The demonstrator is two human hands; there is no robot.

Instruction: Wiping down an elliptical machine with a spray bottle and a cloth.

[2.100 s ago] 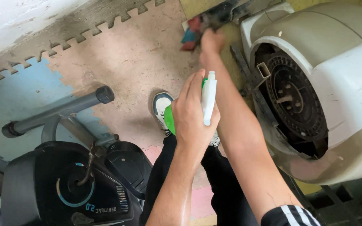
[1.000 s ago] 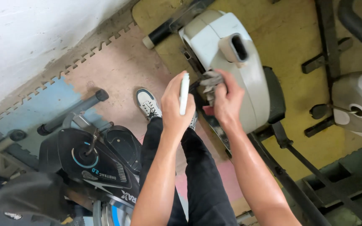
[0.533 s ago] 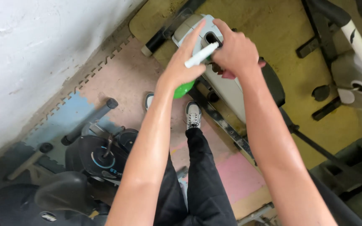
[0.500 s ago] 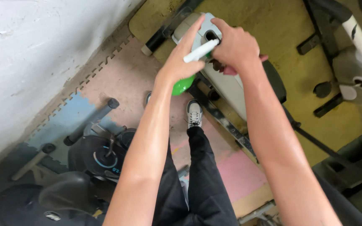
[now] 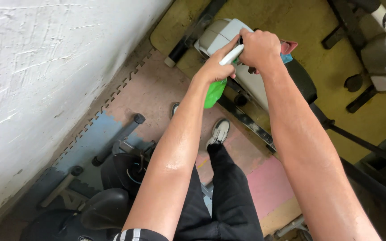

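My left hand (image 5: 214,68) grips a green spray bottle (image 5: 214,91) with a white nozzle (image 5: 231,55), held tilted over the white housing (image 5: 222,35) of an exercise machine. My right hand (image 5: 259,48) is closed on a pink and blue cloth (image 5: 287,48), pressed against the top of the same housing right beside the nozzle. Both arms reach forward over my black trousers and grey shoes (image 5: 220,131).
A white rough wall (image 5: 36,71) runs along the left. A black exercise bike (image 5: 108,196) stands at the lower left on blue and pink foam mats (image 5: 148,93). More machines and black frame bars (image 5: 362,138) stand on the yellow mat at the right.
The view has swung and risen; my hands came up from the machine's lower side to its top, with the bottle and cloth still held. In the last half second they barely moved.
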